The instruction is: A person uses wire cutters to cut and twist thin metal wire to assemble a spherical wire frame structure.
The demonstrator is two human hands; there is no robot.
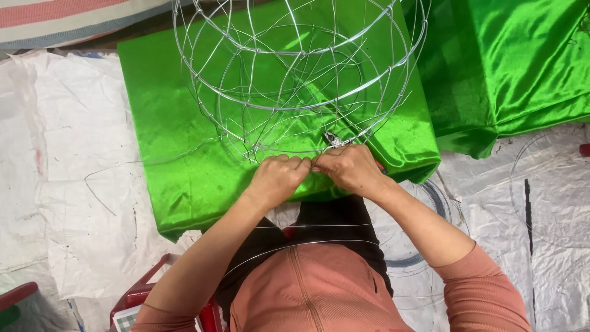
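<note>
Between fingertips of left hand (278,177), right hand (349,167): wire frame (295,80) rim.

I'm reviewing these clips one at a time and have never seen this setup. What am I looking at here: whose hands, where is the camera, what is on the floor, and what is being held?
There is no machine: a person works with two bare hands. The single picture comes from a camera worn on the head, looking down, so the arms reach up into the frame from the bottom edge.

The left hand and right hand meet, closed, at the lower rim of a round wire frame made of thin silver hoops and struts. The right hand grips small metal pliers, whose tip shows just above the knuckles. The left hand pinches the wire beside it.

The frame rests on folded shiny green fabric. More green fabric lies at the upper right. Underneath are white woven sheets, with loose wire hoops on the right.
</note>
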